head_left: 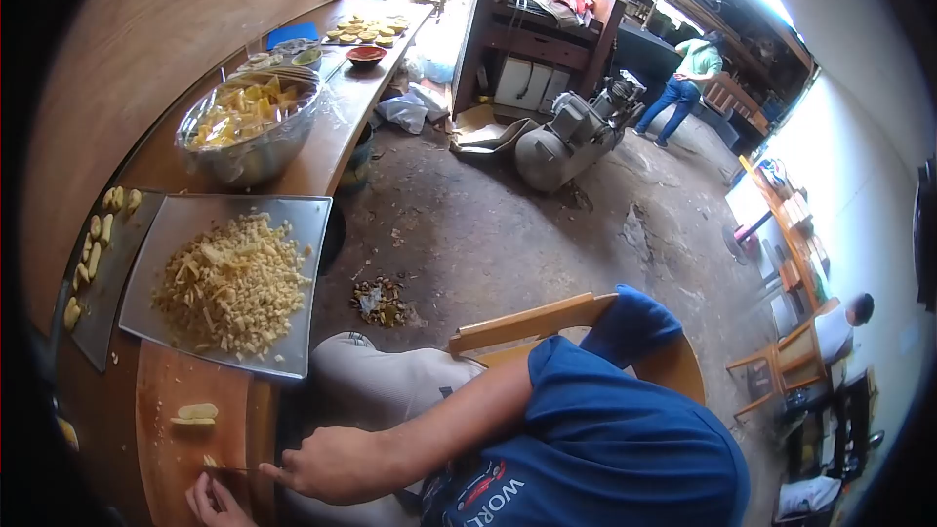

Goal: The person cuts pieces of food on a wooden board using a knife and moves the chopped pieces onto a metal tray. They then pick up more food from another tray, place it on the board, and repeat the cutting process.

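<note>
Right hand closed on a knife at the board

The right hand is closed around the handle of the knife, its blade at the pale piece on the wooden board. The left hand, fingers partly curled, is beside that piece; whether it grips it, I cannot tell, as the lower edge cuts the hand off. Pale slices lie nearby. Beyond, a metal tray of diced pieces and a wrapped bowl take up the table.
</note>
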The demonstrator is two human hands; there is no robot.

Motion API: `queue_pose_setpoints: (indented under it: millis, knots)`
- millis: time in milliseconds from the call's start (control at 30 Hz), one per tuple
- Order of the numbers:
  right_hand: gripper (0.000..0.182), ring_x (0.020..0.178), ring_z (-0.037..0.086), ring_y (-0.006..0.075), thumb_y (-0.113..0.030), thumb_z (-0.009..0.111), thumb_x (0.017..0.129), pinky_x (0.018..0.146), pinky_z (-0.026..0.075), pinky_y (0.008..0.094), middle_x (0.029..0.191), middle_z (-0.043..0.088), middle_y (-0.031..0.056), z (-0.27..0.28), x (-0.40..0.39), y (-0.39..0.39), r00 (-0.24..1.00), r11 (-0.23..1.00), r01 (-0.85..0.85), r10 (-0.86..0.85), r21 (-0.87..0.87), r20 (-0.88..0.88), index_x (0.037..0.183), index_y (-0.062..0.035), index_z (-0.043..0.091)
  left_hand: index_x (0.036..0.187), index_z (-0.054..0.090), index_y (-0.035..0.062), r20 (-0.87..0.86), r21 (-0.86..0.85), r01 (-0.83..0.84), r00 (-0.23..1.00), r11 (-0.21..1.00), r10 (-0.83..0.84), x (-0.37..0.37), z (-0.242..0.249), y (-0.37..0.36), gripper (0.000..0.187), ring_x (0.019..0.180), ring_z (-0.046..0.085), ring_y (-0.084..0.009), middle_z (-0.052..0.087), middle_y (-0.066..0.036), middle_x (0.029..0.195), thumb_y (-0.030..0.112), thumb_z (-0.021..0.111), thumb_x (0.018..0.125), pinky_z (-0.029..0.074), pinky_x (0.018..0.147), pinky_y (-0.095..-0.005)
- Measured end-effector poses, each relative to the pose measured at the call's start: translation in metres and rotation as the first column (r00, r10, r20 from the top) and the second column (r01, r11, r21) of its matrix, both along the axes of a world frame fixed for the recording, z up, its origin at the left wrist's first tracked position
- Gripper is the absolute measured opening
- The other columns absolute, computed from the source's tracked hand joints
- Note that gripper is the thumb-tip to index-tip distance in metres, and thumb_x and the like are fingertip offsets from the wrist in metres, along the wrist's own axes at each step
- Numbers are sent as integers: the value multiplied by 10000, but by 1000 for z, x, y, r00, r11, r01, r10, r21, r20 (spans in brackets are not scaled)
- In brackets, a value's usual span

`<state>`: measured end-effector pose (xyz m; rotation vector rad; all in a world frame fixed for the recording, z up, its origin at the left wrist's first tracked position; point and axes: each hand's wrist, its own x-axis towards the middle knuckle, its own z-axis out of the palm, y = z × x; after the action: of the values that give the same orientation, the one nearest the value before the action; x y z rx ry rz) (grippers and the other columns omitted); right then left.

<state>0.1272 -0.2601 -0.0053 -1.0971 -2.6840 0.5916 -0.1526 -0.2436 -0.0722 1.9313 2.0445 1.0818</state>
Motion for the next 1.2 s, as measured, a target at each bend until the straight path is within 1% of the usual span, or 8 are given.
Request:
queue_pose_setpoints:
  millis: [333, 533, 633, 700, 833, 900, 1000, 1200]
  knots:
    - [642, 748, 782, 375, -133, 580, 999, 638, 645, 471, 959, 738, 206, -28, -20, 14, 999, 1000, -1, 0, -14, -44, 1592, 104, 516, 1204, 806, -13, 4, -10, -21, 1000, 1000, 21, -2, -6, 0, 215, 984, 717, -329, 681, -179, 1147, 125, 780, 1040, 601, 838, -429]
    - [669, 789, 799, 369, -141, 589, 996, 665, 653, 477, 872, 774, 166, -30, -28, 22, 999, 999, 6, -5, 31, -40, 1634, 42, 504, 1238, 804, 8, -46, -6, -24, 999, 1000, 24, -1, -5, 1, 238, 976, 721, -326, 685, -178, 1169, 130, 768, 1037, 595, 838, -423]
    - [671, 795, 800, 366, -138, 588, 991, 666, 649, 477, 885, 779, 165, -31, -28, 21, 999, 1000, -3, 2, -22, -51, 1632, 41, 506, 1242, 805, 18, -32, -31, -51, 998, 998, 50, 1, -3, 0, 240, 971, 723, -329, 692, -176, 1159, 134, 767, 1035, 594, 834, -424]
    - [606, 714, 788, 351, -158, 589, 998, 590, 631, 443, 896, 753, 174, -38, -28, 20, 996, 999, -12, 16, 52, -85, 1554, 82, 571, 1246, 804, 20, -29, -31, -60, 998, 998, 60, 6, 1, -1, 242, 968, 722, -328, 696, -178, 1139, 130, 770, 1033, 592, 828, -419]
    - [610, 717, 789, 349, -172, 599, 993, 597, 633, 447, 898, 755, 172, -40, -28, 19, 993, 997, 5, 4, 76, -117, 1550, 78, 576, 1246, 800, 17, -39, -2, -41, 998, 999, 41, 4, -1, -1, 244, 964, 721, -326, 697, -185, 1127, 124, 775, 1029, 590, 819, -418]
    - [679, 812, 802, 369, -139, 582, 997, 680, 653, 477, 909, 782, 164, -34, -27, 20, 999, 1000, 9, -10, -20, -50, 1649, 27, 486, 1241, 799, 13, -41, 19, -18, 999, 1000, 19, 4, -1, -1, 240, 953, 714, -315, 701, -181, 1094, 125, 780, 1029, 583, 805, -411]
    - [609, 735, 793, 348, -172, 599, 991, 616, 636, 458, 938, 760, 179, -39, -27, 19, 995, 1000, 12, -11, 12, -99, 1551, 67, 575, 1242, 797, 14, -60, 11, -26, 998, 1000, 27, -2, -5, 1, 241, 928, 698, -305, 713, -172, 1072, 132, 781, 1032, 574, 793, -409]
    - [626, 791, 800, 361, -166, 589, 996, 650, 642, 453, 962, 760, 195, -34, -25, 19, 998, 1000, 0, -2, -26, -66, 1581, 56, 555, 1259, 792, 16, -7, 18, -25, 1000, 1000, 25, 0, -6, 0, 257, 907, 682, -303, 735, -173, 1088, 145, 778, 1037, 569, 792, -417]
